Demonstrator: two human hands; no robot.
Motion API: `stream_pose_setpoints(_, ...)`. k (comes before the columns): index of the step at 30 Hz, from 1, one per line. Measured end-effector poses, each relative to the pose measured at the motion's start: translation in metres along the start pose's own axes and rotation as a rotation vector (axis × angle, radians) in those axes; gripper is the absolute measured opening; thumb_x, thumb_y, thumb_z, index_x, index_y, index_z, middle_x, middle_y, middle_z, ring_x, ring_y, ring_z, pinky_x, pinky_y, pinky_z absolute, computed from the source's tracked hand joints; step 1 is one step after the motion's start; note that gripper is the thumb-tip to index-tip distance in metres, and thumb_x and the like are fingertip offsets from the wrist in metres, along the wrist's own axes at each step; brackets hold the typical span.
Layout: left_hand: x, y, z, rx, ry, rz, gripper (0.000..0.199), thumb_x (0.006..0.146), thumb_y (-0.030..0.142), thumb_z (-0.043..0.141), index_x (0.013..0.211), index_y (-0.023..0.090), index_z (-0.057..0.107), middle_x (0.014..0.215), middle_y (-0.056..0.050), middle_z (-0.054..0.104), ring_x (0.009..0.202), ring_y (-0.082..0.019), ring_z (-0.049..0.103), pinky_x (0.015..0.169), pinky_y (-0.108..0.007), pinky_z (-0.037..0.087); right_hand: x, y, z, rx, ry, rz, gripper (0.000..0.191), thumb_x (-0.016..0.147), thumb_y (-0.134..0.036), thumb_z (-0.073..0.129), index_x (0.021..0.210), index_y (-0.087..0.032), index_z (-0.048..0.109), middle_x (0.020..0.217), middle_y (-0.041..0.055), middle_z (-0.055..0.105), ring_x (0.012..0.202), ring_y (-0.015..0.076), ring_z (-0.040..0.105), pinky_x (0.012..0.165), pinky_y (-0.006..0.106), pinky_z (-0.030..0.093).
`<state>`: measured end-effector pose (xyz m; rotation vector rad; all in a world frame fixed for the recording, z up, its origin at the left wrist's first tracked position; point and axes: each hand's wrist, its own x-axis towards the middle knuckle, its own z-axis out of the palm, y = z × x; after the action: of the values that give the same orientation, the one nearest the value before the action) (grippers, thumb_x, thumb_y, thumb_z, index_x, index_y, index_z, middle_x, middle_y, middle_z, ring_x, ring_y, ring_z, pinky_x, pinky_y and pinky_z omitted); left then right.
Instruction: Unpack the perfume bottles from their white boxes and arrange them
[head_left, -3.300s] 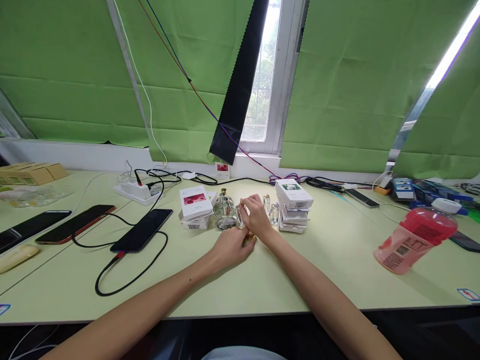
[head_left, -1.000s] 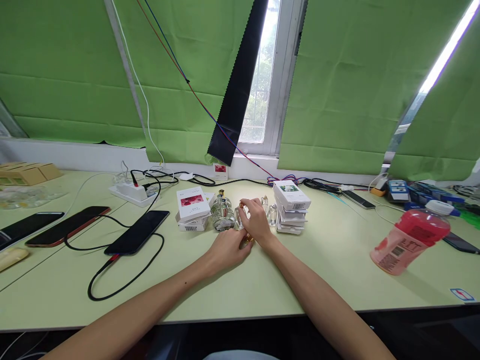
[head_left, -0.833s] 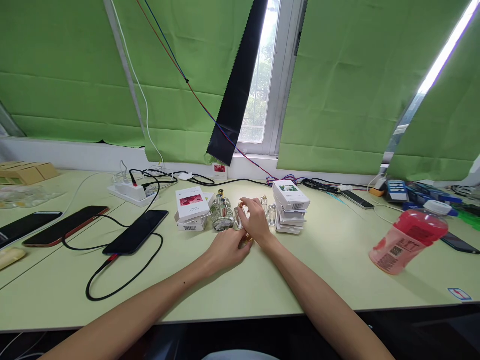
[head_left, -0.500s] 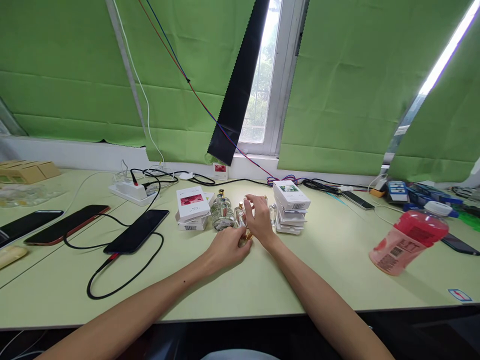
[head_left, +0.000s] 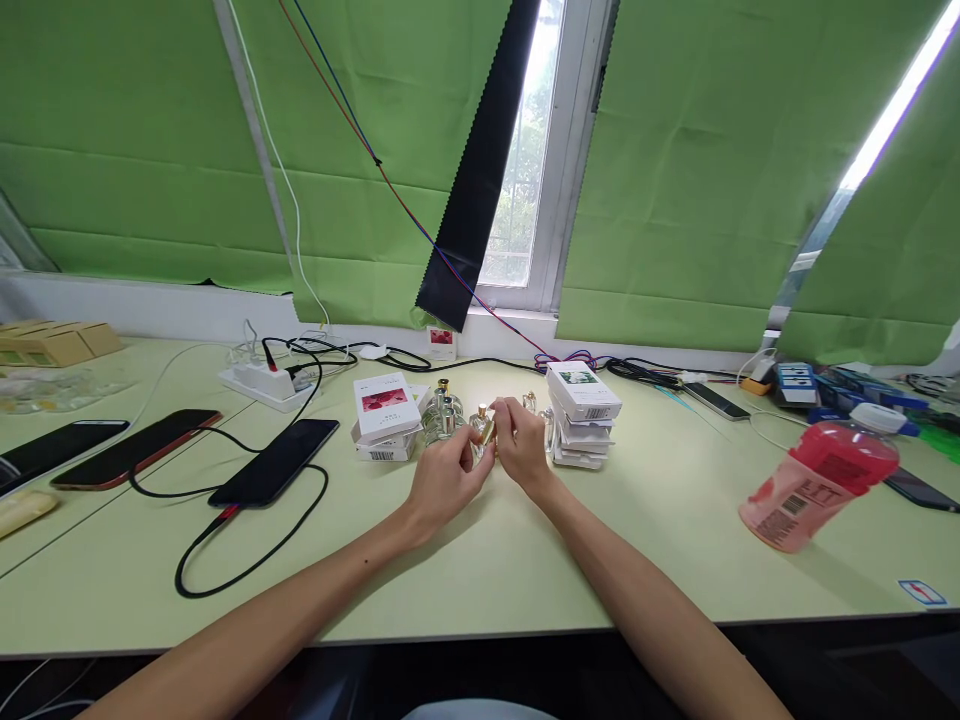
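Note:
Between my two hands, just above the table, is a small gold-capped perfume bottle point(head_left: 487, 432), its glass mostly covered by fingers. My left hand point(head_left: 448, 475) grips it between thumb and forefinger. The curled fingers of my right hand point(head_left: 521, 445) close on it from the other side. Behind my left hand stand clear glass perfume bottles point(head_left: 442, 410) with dark gold and silver tops. Another gold-topped bottle point(head_left: 481, 410) is just beyond my fingertips. More clear bottles point(head_left: 529, 402) stand behind my right hand, partly hidden.
White boxes point(head_left: 386, 410) are stacked on the left, and a taller stack of white boxes point(head_left: 581, 415) stands on the right. A black phone point(head_left: 274, 465) lies with its cable looping forward. A pink drink bottle point(head_left: 814, 485) is at the right. Cables point(head_left: 480, 362) run along the wall.
My left hand has risen slightly off the table with the perfume bottle, bringing its gold cap up between the hands. My right fingers have come down and closed in beside it.

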<state>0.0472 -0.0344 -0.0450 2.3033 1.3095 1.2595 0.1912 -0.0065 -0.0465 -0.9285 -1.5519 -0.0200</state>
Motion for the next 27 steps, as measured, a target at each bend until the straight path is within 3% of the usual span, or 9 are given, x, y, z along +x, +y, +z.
stream_pose_setpoints(4, 0.001, 0.001, -0.002, -0.034, 0.009, 0.000, 0.020, 0.095, 0.038, 0.048, 0.100, 0.020, 0.056, 0.057, 0.007, 0.052, 0.050, -0.012, 0.047, 0.056, -0.024, 0.033, -0.003, -0.008, -0.001, 0.084, -0.057, -0.043, 0.021, 0.100, -0.035, 0.050, 0.090, -0.020, 0.060, 0.067, -0.0030, 0.060, 0.054, 0.0089, 0.052, 0.055, 0.022, 0.042)
stream_pose_setpoints(8, 0.000, -0.002, -0.002, -0.051, 0.006, 0.003, 0.018, 0.092, 0.025, 0.046, 0.107, 0.021, 0.054, 0.058, 0.008, 0.052, 0.049, -0.012, 0.046, 0.055, -0.024, 0.033, -0.006, -0.014, -0.003, 0.110, -0.035, -0.095, 0.011, 0.093, -0.030, 0.061, 0.099, -0.020, 0.060, 0.075, -0.0019, 0.064, 0.052, 0.0077, 0.052, 0.053, 0.021, 0.047)
stream_pose_setpoints(16, 0.000, -0.004, 0.001, -0.139, 0.057, -0.010, 0.038, 0.094, 0.027, 0.047, 0.132, 0.020, 0.046, 0.056, 0.010, 0.049, 0.049, -0.011, 0.046, 0.054, -0.022, 0.036, -0.009, -0.008, -0.002, 0.003, -0.003, -0.299, 0.013, 0.097, -0.024, 0.059, 0.110, -0.022, 0.060, 0.085, 0.0033, 0.070, 0.066, 0.0121, 0.063, 0.057, 0.024, 0.055)
stream_pose_setpoints(21, -0.001, -0.006, 0.004, -0.152, 0.047, 0.030, 0.042, 0.091, 0.024, 0.050, 0.132, 0.020, 0.043, 0.055, 0.013, 0.043, 0.047, -0.010, 0.044, 0.053, -0.021, 0.035, -0.007, -0.006, -0.002, -0.069, 0.015, -0.361, 0.014, 0.098, -0.020, 0.057, 0.111, -0.021, 0.060, 0.098, 0.0068, 0.071, 0.079, 0.0144, 0.068, 0.064, 0.025, 0.057)
stream_pose_setpoints(27, -0.002, -0.004, 0.003, -0.139, 0.025, 0.017, 0.045, 0.089, 0.023, 0.050, 0.133, 0.020, 0.041, 0.056, 0.012, 0.043, 0.048, -0.011, 0.044, 0.054, -0.022, 0.035, -0.006, -0.005, -0.003, -0.107, 0.013, -0.387, 0.015, 0.098, -0.019, 0.056, 0.112, -0.021, 0.062, 0.097, 0.0089, 0.070, 0.087, 0.0180, 0.068, 0.063, 0.027, 0.055)
